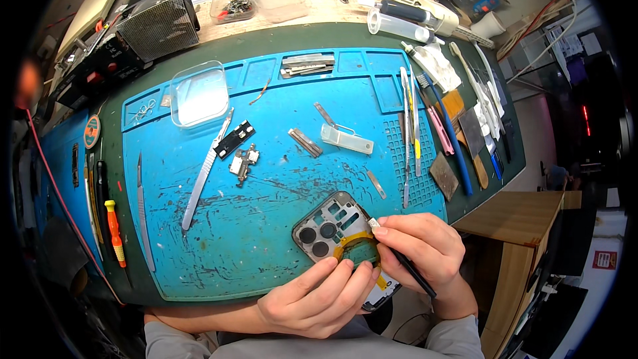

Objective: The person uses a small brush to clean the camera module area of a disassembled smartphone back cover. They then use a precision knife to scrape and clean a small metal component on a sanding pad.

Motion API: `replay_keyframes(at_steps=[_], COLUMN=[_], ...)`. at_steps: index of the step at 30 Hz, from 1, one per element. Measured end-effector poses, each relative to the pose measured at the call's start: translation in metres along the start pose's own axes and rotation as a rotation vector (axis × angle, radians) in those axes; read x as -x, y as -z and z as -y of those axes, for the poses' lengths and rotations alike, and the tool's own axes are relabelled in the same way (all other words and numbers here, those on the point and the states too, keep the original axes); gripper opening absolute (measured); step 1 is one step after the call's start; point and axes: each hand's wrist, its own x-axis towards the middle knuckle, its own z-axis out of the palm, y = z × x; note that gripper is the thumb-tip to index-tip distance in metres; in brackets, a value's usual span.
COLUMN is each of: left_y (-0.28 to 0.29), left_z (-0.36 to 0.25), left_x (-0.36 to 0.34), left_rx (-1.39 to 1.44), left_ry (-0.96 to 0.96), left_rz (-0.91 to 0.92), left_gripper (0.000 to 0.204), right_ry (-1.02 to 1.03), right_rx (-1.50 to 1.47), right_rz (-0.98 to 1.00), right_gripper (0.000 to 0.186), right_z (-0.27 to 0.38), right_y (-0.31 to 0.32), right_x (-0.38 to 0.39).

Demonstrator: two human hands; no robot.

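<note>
Near the mat's front edge, a phone's back housing (327, 230) is tilted, with round camera openings at its upper left. Amber tape (345, 242) curves around a dark green patch in its middle. My left hand (318, 300) grips the housing, fingertips on its face and the thumb hidden. In my right hand (428, 247) is a slim black-handled tool (413, 272), pinched close to its pale tip. That tip is at the housing's right edge; I cannot tell whether it touches. Beyond the housing lies a small metal strip (377, 185).
On the blue mat (246, 252) lie a scalpel (203, 183), small metal parts (244, 163) and a clear box (199, 95). Tweezers (405, 139) and brushes (455, 136) line the right side. An orange screwdriver (115, 234) is at left; syringes (399, 26) lie behind.
</note>
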Motion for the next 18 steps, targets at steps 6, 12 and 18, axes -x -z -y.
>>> replay_keyframes(at_steps=[6,12,18], left_y=[0.0002,-0.0003,-0.0011], left_z=[0.0008,0.0008,0.0033], left_x=[0.0008,0.0019,0.0028], left_rx=[0.001,-0.025,-0.071], left_ry=[-0.007,-0.026,-0.06], left_rz=[0.002,0.009,0.011], left_gripper=[0.028,0.033,0.04], right_ry=[0.005,0.012,0.01], right_rx=[0.022,0.026,0.032], right_rz=[-0.006,-0.013,0.005], right_gripper=[0.037,0.037,0.038], right_z=[0.0007,0.0005,0.0017], right_y=[0.0008,-0.0003,0.0007], right_x=[0.0023,0.0035,0.0022])
